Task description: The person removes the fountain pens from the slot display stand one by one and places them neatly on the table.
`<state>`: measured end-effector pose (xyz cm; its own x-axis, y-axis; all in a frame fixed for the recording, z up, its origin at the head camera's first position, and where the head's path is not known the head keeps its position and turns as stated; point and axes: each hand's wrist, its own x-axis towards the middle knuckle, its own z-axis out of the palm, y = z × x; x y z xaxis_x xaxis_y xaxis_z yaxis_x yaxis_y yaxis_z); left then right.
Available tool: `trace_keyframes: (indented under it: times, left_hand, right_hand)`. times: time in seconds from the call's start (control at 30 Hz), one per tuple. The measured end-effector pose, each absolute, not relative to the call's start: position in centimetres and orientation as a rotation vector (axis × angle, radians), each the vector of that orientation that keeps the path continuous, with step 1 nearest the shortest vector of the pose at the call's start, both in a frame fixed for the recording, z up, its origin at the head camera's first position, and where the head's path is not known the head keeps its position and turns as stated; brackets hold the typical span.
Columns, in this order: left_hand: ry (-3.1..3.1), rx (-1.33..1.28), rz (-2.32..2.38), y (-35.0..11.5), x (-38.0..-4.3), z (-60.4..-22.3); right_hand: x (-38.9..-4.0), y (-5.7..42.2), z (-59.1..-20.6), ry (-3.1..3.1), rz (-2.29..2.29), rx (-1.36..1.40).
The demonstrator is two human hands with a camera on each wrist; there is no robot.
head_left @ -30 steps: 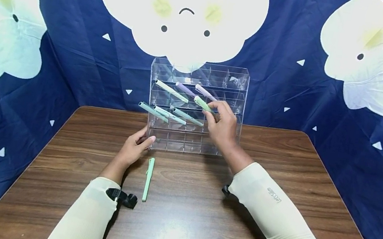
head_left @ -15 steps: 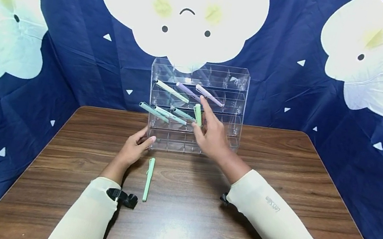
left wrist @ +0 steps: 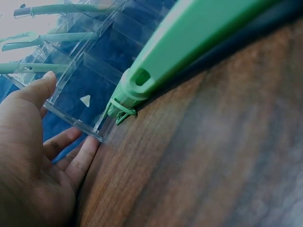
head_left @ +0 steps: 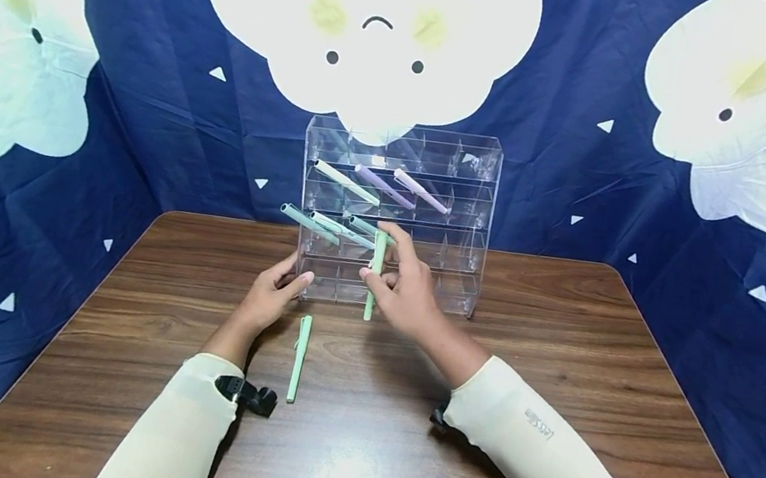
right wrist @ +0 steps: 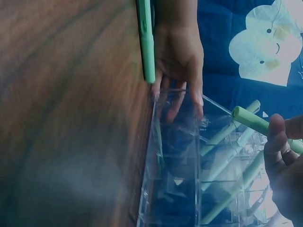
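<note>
As I watch remotely, right hand pinching a green pen mid-frame, left hand touching the clear rack, fingers extended, second pen below centre.

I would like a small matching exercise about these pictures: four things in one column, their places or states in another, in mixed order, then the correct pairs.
1. Left hand
2. Right hand
3. Darker purple pen
4. Loose green pen

A. Holds a second green pen
B. Lies on the table
C. Touches a lower corner of the clear rack
D. In the rack, between a whitish pen and a lilac pen

Right pairs: 1-C, 2-A, 3-D, 4-B
</note>
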<state>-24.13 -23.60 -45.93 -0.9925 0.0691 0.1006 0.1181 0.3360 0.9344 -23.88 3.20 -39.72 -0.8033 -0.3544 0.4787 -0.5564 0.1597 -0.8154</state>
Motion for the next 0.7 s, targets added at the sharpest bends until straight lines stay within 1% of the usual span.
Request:
trace_keyframes:
  times: [0.43,0.57,0.7]
  left_hand:
    - [-2.535,-0.158,-1.782,-23.5,-24.2,-45.9]
    - [-2.529,-0.134,-1.809,-23.7,-24.9,-46.9]
    - [-2.524,-0.132,-1.786,-24.2,-26.0,-48.7]
  right_hand:
    - [-22.9,2.0,-40.7,-2.227,2.082,0.809]
    - [-22.8,1.8,-41.1,-2.245,2.170,0.807]
    - [-22.6,1.6,-41.6,-2.323,2.147,0.784]
